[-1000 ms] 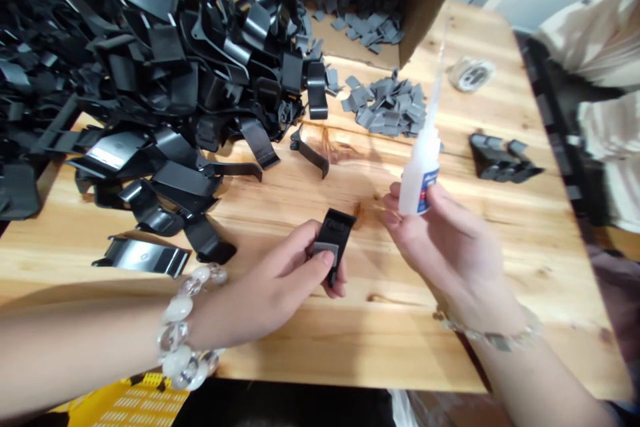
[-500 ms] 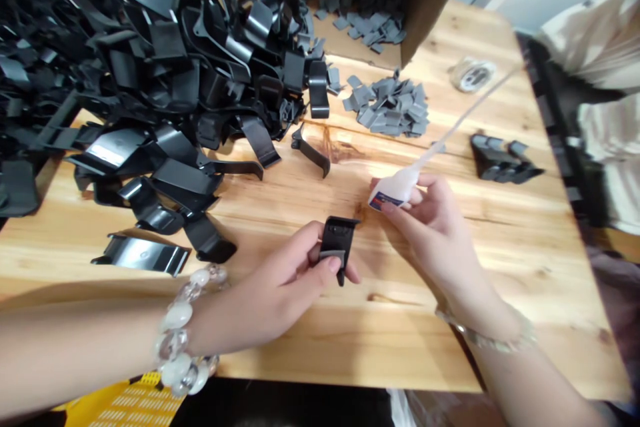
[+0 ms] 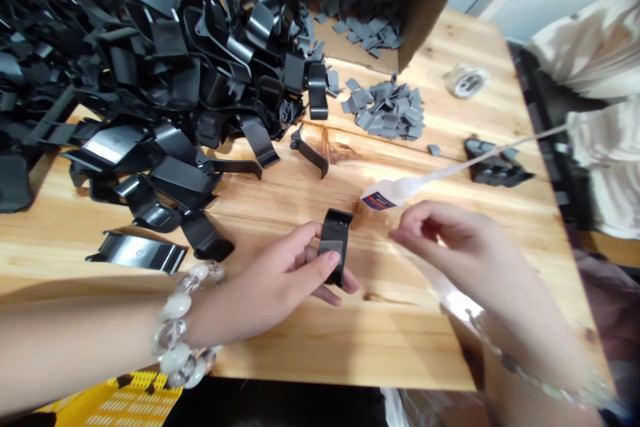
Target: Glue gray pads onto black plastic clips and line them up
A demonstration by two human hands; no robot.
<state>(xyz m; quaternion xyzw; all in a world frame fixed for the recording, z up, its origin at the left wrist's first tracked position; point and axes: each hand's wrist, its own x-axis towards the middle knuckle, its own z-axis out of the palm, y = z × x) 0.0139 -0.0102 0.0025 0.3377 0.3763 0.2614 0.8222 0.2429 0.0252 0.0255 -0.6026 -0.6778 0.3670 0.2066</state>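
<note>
My left hand [image 3: 295, 267] grips a black curved plastic clip [image 3: 336, 230], its thumb pressed on a small grey pad [image 3: 334, 250] lying against the clip's lower part. My right hand [image 3: 450, 247] is off the table's right half, fingers curled in towards the thumb, and nothing shows between them. Just beyond its fingertips lies a small white squeeze bottle [image 3: 387, 193] with a blue and red label and a long thin nozzle pointing right. Beyond the left hand, a single black clip [image 3: 311, 152] rests on the wood.
Black clips [image 3: 185, 73] are heaped at the left. A cardboard box [image 3: 425, 13] of grey pads stands at the back, with a pad pile [image 3: 387, 107] before it. At the right are a tape roll [image 3: 467, 82] and several grouped clips [image 3: 493, 163]. A yellow basket [image 3: 135, 403] sits below.
My right hand has let go of the squeeze bottle and drawn back right and towards me. The bottle's nozzle has swung lower to the right. My left hand still holds the clip, slightly turned.
</note>
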